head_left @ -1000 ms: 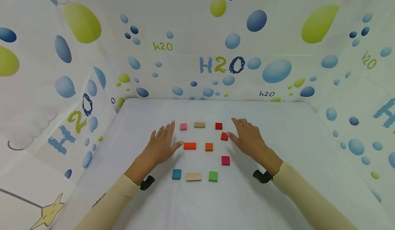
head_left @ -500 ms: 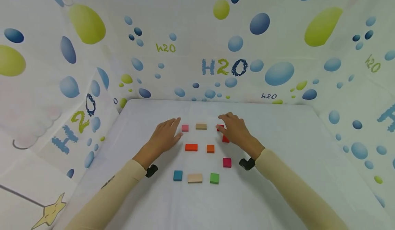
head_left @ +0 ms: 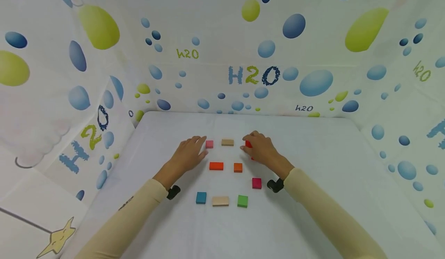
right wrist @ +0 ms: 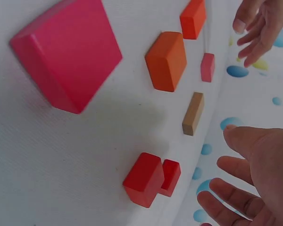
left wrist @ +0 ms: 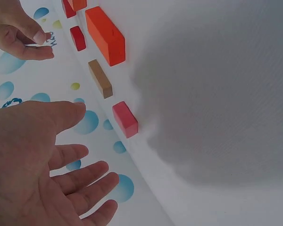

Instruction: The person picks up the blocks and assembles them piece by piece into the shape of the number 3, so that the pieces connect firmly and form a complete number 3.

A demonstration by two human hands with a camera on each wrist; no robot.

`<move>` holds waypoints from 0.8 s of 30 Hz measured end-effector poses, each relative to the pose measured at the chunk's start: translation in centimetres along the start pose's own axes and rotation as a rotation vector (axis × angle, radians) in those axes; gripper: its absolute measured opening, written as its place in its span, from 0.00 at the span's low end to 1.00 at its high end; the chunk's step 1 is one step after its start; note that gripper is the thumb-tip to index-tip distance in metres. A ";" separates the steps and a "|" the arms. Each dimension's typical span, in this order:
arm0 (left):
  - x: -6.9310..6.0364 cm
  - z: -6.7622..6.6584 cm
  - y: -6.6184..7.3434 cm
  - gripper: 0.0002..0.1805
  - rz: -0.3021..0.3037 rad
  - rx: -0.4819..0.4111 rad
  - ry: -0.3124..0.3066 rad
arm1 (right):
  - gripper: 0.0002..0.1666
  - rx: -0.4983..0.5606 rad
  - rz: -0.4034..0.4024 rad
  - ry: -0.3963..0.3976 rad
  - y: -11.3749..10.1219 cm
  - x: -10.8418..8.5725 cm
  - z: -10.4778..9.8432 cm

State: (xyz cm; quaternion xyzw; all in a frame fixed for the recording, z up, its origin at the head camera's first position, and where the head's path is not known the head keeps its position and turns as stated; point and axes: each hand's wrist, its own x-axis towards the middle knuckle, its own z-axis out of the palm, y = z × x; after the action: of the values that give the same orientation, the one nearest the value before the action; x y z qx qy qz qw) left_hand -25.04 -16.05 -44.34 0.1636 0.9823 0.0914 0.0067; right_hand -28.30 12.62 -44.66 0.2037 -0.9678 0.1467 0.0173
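Observation:
My left hand (head_left: 189, 153) hovers just left of a small pink block (head_left: 209, 144) at the back, its fingers loosely spread. In the left wrist view the fingers hold nothing and stand apart from the pink block (left wrist: 125, 119). My right hand (head_left: 263, 149) hangs over two red blocks at the back right and partly hides both. The right wrist view has the nearer red block (right wrist: 144, 180) and the farther red block (right wrist: 170, 177), with parted, slightly bent fingers beside them, holding nothing. Between the hands lies a tan oblong block (head_left: 227, 142).
Mid-table lie a red-orange oblong block (head_left: 216, 166), an orange block (head_left: 238, 167) and a crimson block (head_left: 256, 183). Closer to me sit a blue block (head_left: 201, 197), a beige oblong block (head_left: 220, 201) and a green block (head_left: 242, 201). Patterned curtains surround the white table (head_left: 306, 135).
My right hand has moved left and come down over the red blocks. My left hand has shifted slightly right and forward towards the pink block, its fingers bending more. The blocks stay put.

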 end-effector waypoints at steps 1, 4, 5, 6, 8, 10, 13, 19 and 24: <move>0.0 0.0 0.0 0.36 0.000 0.002 0.000 | 0.26 0.003 -0.004 -0.003 0.0 -0.1 0.1; -0.2 0.2 0.1 0.35 0.003 -0.004 -0.001 | 0.25 0.013 -0.004 -0.016 0.0 -0.5 0.3; -0.2 0.2 0.2 0.34 0.006 -0.009 -0.004 | 0.25 0.016 -0.005 -0.021 0.0 -0.6 0.3; -0.3 0.3 0.2 0.34 0.010 -0.012 -0.009 | 0.24 0.017 -0.007 -0.026 -0.1 -0.8 0.3; -0.4 0.3 0.4 0.32 0.027 -0.026 -0.014 | 0.23 0.018 -0.016 -0.040 -0.2 -1.1 0.3; -0.6 0.4 0.6 0.30 0.043 -0.045 -0.024 | 0.22 0.011 -0.032 -0.055 -0.3 -1.3 0.3; -0.9 0.4 0.9 0.29 0.044 -0.094 -0.058 | 0.20 0.002 -0.053 -0.085 -0.4 -1.8 0.3; -1.2 0.2 1.4 0.28 0.027 -0.143 -0.112 | 0.20 0.030 -0.052 -0.147 -0.7 -2.6 0.6; -1.2 0.6 1.6 0.24 0.042 -0.156 -0.137 | 0.18 0.054 -0.048 -0.184 -1.0 -3.4 0.8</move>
State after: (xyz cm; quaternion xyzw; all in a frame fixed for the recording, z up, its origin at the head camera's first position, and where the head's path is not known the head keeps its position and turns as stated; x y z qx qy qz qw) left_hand -23.41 -14.85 -44.67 0.1888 0.9658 0.1563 0.0847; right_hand -24.78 12.88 -45.42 0.2399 -0.9558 0.1530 -0.0737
